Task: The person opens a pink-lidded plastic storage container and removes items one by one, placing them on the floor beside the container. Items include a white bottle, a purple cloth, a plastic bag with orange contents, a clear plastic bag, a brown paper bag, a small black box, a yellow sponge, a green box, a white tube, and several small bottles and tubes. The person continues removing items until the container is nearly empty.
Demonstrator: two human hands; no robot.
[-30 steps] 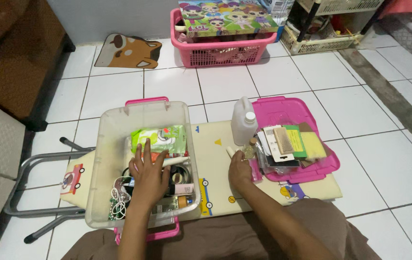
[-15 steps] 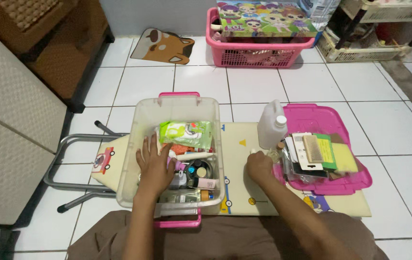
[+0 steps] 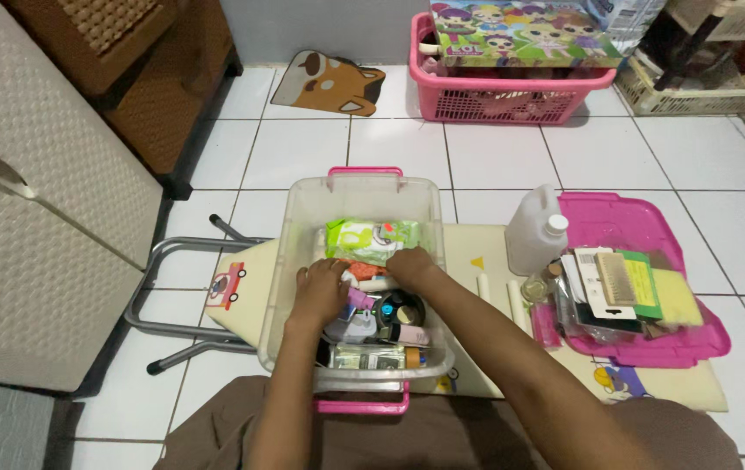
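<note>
Clear plastic bin [image 3: 303,261] with pink handles sits on the low ironing board [image 3: 477,261] in front of you, and both your hands are down inside it. Your left hand [image 3: 320,292] rests palm down on the jumble at the bin's left side, fingers curled over the items; whether they grip anything you cannot tell. Your right hand [image 3: 409,264] reaches in from the right, fingers bent at the edge of the green wipes packet [image 3: 369,240]; a grip is not visible here either. Below your hands lie a round black compact [image 3: 398,309] and small bottles and tubes. Just right of the bin, two white sticks [image 3: 498,292] lie on the board. Beyond them stands a white jug [image 3: 533,233], beside the pink lid [image 3: 616,222] stacked with cards and sponges.
</note>
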